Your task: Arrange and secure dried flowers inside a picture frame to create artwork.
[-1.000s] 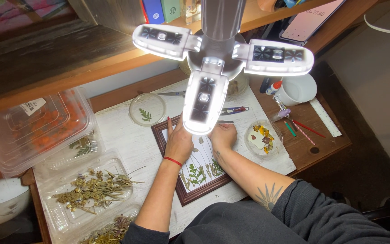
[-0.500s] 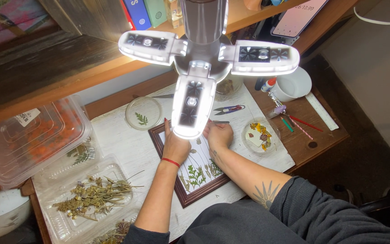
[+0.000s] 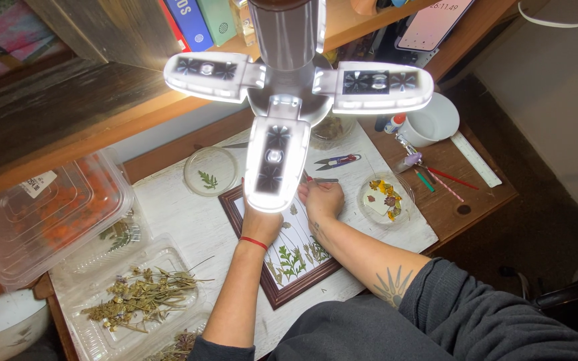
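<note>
Tweezers [image 3: 320, 180] sit pinched in the right hand [image 3: 322, 199] over the wooden frame [image 3: 282, 251] mid-surface; the left hand [image 3: 261, 224] rests flat on it, half hidden by the lamp [image 3: 282, 120]. Pressed leaves [image 3: 292, 257] look brittle, light; lift by stems.

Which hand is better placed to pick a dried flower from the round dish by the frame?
Likely the right hand: it lies right next to the round dish of dried flowers. The left hand rests on the picture frame, farther away, partly under the lamp.

Single head view, steeply downward from above the lamp [image 3: 287, 100] onto the near desk [image 3: 463, 194]
</note>
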